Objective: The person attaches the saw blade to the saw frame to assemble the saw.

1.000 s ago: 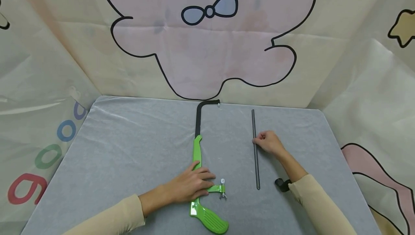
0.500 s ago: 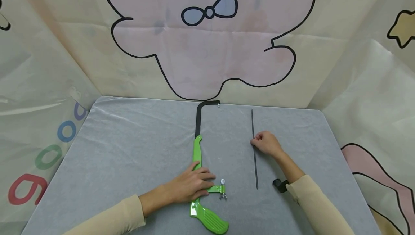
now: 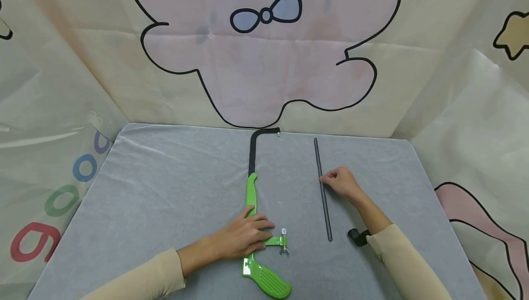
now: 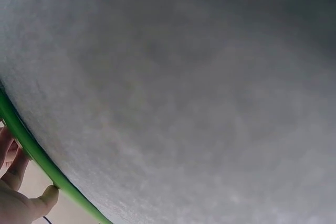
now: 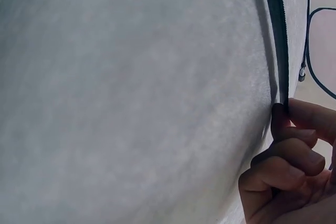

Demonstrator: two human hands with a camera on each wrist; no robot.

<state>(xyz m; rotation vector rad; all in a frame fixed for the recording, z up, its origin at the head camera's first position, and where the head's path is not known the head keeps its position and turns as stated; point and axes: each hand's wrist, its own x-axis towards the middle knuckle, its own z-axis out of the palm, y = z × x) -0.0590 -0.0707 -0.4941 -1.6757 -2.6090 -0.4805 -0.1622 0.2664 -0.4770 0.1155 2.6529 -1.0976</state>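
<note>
In the head view a hacksaw frame [image 3: 251,189], green with a black front arm [image 3: 253,153], lies lengthwise on the cloth. My left hand [image 3: 241,235] rests across its green part with fingers spread, just above the ribbed handle [image 3: 270,281]. In the left wrist view, the fingertips and thumb touch the green bar [image 4: 31,150]. To the right, my right hand [image 3: 340,181] pinches a dark hacksaw blade [image 3: 324,203] near its middle between thumb and index finger. Fine teeth show along the blade's edge [image 5: 281,35] in the right wrist view, with the other fingers curled beneath.
A wing-nut bolt [image 3: 284,242] stands on the frame's green near arm, and a small pin [image 3: 278,134] sits at the black arm's far tip. Grey cloth [image 3: 177,176] covers the table, with printed curtains [image 3: 264,70] behind and at both sides.
The blade turned edge-on to the head view, then broad side up again, its far end swinging left. My right hand shifted slightly left. The left hand and the frame have stayed put.
</note>
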